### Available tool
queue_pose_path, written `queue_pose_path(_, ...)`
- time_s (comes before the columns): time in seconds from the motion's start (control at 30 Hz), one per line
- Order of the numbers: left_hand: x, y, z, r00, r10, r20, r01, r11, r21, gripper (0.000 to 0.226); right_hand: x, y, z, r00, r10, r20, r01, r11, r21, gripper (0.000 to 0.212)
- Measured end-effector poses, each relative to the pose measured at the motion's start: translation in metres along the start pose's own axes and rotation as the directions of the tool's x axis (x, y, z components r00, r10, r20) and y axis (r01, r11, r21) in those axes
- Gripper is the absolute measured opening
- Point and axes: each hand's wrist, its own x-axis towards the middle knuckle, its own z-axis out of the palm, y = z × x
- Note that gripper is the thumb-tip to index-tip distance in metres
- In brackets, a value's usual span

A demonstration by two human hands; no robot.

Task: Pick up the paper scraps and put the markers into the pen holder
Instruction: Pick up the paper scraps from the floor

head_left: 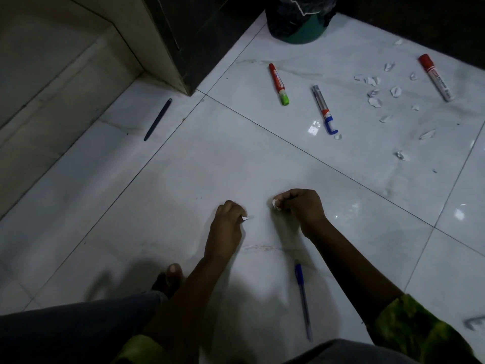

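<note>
Low over the white tiled floor, my left hand (227, 222) pinches a small white paper scrap (245, 218) at its fingertips. Beside it, my right hand (299, 206) is curled round another white paper scrap (275, 204). Several more torn scraps (374, 91) lie scattered at the far right. Three markers rest on the floor beyond my hands: a red one with a green cap (278, 84), a grey one with a blue cap (324, 109), and a white one with a red cap (435, 77). No pen holder shows.
A green bin with a dark bag (299, 22) stands at the far wall. A dark pen (158, 119) lies at the left by a step and pillar (168, 48). A blue ballpoint pen (303, 298) lies near my right forearm. My foot (170, 278) is at the bottom.
</note>
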Motion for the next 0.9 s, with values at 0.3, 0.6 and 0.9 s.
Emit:
queue_pose_path(0.3, 0.092, 0.060, -0.061, 0.923, -0.203, 0.327, 0.298, 0.915, -0.272, 0.013, -0.015, -0.070, -0.028, 1.000, 0.029, 0.005, -0.029, 0.963, 0.267, 0.024)
queue_pose_path(0.6, 0.182, 0.188, -0.147, 0.934, -0.037, 0.356, 0.161, 0.931, -0.327, 0.030, -0.029, -0.189, -0.079, 0.995, -0.053, -0.087, 0.087, 0.888, 0.452, 0.015)
queue_pose_path(0.9, 0.291, 0.266, -0.191, 0.960, 0.060, 0.273, 0.014, 0.965, -0.263, 0.033, 0.020, -0.302, -0.121, 0.965, -0.163, -0.207, 0.247, 0.834, 0.493, 0.009)
